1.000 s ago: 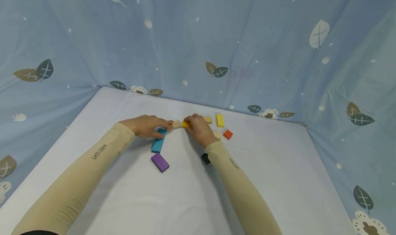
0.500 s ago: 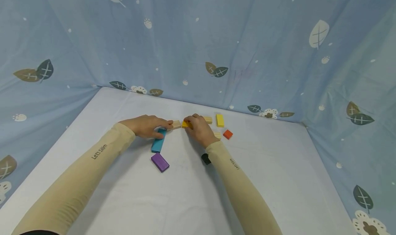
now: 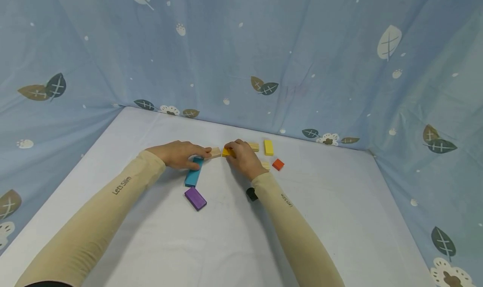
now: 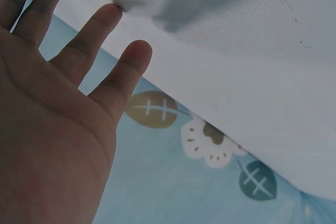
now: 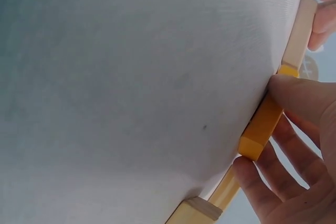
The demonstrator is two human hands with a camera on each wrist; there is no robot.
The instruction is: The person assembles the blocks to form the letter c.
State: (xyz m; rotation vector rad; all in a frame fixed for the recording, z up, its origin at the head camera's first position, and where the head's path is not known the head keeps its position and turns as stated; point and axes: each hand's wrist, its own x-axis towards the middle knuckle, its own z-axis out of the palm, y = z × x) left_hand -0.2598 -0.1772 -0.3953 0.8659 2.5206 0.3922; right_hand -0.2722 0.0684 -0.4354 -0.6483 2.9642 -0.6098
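My left hand (image 3: 179, 154) reaches in from the left, its fingertips touching a plain wooden block (image 3: 215, 152). Its thumb lies over a blue block (image 3: 193, 176). In the left wrist view the visible fingers are spread and fairly straight; the thumb is out of sight. My right hand (image 3: 244, 159) pinches a yellow-orange block (image 5: 262, 127) between thumb and fingers. That block lies end to end with the plain wooden one. Below the blue block, a purple block (image 3: 195, 199) lies at a slant on the white surface.
Right of the right hand are a light wooden block (image 3: 253, 146), another wooden block (image 3: 265, 165) partly hidden, a yellow block (image 3: 268, 147) and a small red block (image 3: 278, 164). A black object (image 3: 251, 194) shows beside the right sleeve. Blue patterned cloth (image 3: 211, 60) walls the table.
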